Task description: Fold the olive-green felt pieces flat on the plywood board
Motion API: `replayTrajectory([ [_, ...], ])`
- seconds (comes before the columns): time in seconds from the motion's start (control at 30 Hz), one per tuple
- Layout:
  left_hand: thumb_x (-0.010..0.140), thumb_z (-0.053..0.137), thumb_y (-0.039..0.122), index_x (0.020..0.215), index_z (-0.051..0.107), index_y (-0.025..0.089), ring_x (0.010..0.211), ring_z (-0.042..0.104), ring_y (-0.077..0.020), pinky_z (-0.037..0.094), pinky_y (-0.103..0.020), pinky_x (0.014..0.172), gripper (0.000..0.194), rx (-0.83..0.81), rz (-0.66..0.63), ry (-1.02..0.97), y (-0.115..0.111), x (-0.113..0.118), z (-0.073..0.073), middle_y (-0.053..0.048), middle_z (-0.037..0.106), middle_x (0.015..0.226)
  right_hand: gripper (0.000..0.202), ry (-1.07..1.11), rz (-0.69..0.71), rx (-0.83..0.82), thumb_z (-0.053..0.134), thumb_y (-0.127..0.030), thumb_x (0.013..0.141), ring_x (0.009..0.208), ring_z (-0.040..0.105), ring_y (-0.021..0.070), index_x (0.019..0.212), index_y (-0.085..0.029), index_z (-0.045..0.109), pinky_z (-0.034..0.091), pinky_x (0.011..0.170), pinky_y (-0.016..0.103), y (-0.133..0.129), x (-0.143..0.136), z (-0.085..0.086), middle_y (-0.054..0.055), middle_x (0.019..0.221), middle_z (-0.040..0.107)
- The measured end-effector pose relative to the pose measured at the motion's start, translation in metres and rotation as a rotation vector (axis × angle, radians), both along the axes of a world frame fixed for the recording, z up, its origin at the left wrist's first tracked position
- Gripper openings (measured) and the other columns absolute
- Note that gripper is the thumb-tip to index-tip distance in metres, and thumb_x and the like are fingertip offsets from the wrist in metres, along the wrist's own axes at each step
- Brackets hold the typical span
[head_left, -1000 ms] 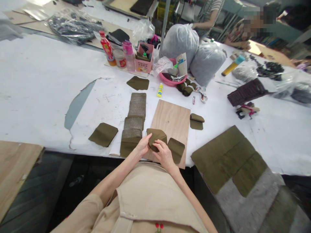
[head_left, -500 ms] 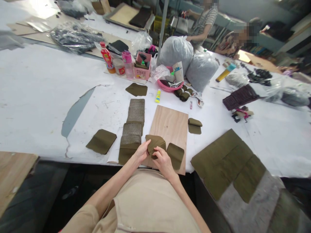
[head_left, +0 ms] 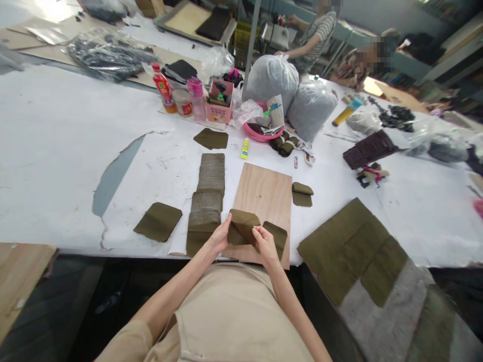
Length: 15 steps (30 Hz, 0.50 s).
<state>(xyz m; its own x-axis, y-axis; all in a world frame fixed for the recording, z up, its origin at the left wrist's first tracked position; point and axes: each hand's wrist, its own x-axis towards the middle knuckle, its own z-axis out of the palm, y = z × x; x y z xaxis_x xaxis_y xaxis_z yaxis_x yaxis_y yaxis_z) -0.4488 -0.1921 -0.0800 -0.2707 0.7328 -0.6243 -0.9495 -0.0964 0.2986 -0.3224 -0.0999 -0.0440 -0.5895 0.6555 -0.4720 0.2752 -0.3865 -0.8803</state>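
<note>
An olive fabric piece [head_left: 243, 223], folded in part, is held up over the near end of a wooden board [head_left: 264, 188]. My left hand [head_left: 220, 237] grips its left edge, thumb on top. My right hand [head_left: 265, 242] pinches its right edge between thumb and fingertips. Just right of that hand, another olive piece [head_left: 278, 235] lies on the board, partly covered by the hand. Left of the board runs an overlapping row of olive pieces [head_left: 206, 211]. A single olive piece [head_left: 158, 221] lies farther left, and a small folded one [head_left: 302, 194] sits right of the board.
Large olive panels [head_left: 354, 246] lie at the table's right front edge. Behind the board are a yellow tube [head_left: 245, 149], a pink basin [head_left: 260, 136], a pink box [head_left: 219, 110], bottles and stuffed plastic bags [head_left: 271, 80]. Two people are across the table, one in a striped top [head_left: 317, 42].
My right hand has moved right along the held fabric piece, from its middle to its right edge. The piece is now spread wider between my hands, and its fold shows.
</note>
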Motion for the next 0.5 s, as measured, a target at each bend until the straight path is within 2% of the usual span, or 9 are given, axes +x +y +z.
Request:
replayTrajectory([
  [0.1, 0.083, 0.061, 0.047, 0.108, 0.066, 0.011, 0.095, 0.067, -0.0224, 0.052, -0.032, 0.088, 0.044, 0.052, -0.001, 0.002, -0.002, 0.002, 0.000, -0.013, 0.071, 0.103, 0.034, -0.012, -0.071, -0.128, 0.068, -0.049, 0.069, 0.053, 0.047, 0.0085, 0.082, -0.018, 0.062, 0.035, 0.048, 0.019, 0.001, -0.001, -0.001, -0.004, 0.063, 0.057],
  [0.23, 0.077, 0.070, 0.036, 0.106, 0.066, 0.010, 0.091, 0.068, -0.0242, 0.053, -0.034, 0.086, 0.039, 0.019, -0.028, 0.050, -0.003, 0.003, -0.002, -0.014, 0.072, 0.099, 0.035, 0.017, -0.107, -0.225, 0.070, -0.050, 0.067, 0.047, 0.044, 0.0077, 0.081, -0.020, 0.059, 0.035, 0.047, 0.020, 0.005, -0.004, -0.004, -0.007, 0.056, 0.051],
  [0.37, 0.074, 0.074, 0.024, 0.104, 0.066, 0.010, 0.087, 0.070, -0.0240, 0.054, -0.035, 0.085, 0.034, -0.038, -0.008, 0.096, -0.002, 0.001, -0.003, -0.014, 0.073, 0.097, 0.034, 0.042, -0.124, -0.139, 0.068, -0.050, 0.070, 0.056, 0.051, 0.0113, 0.083, -0.020, 0.058, 0.041, 0.052, 0.022, 0.025, -0.010, -0.005, -0.004, 0.063, 0.057],
  [0.5, 0.075, 0.072, 0.022, 0.104, 0.066, 0.011, 0.091, 0.069, -0.0236, 0.053, -0.036, 0.089, 0.031, -0.062, 0.041, 0.098, -0.001, -0.003, -0.004, -0.014, 0.072, 0.099, 0.032, 0.057, -0.225, -0.011, 0.067, -0.048, 0.069, 0.066, 0.056, 0.0124, 0.083, -0.019, 0.058, 0.045, 0.061, 0.023, 0.067, -0.021, -0.006, -0.002, 0.073, 0.062],
])
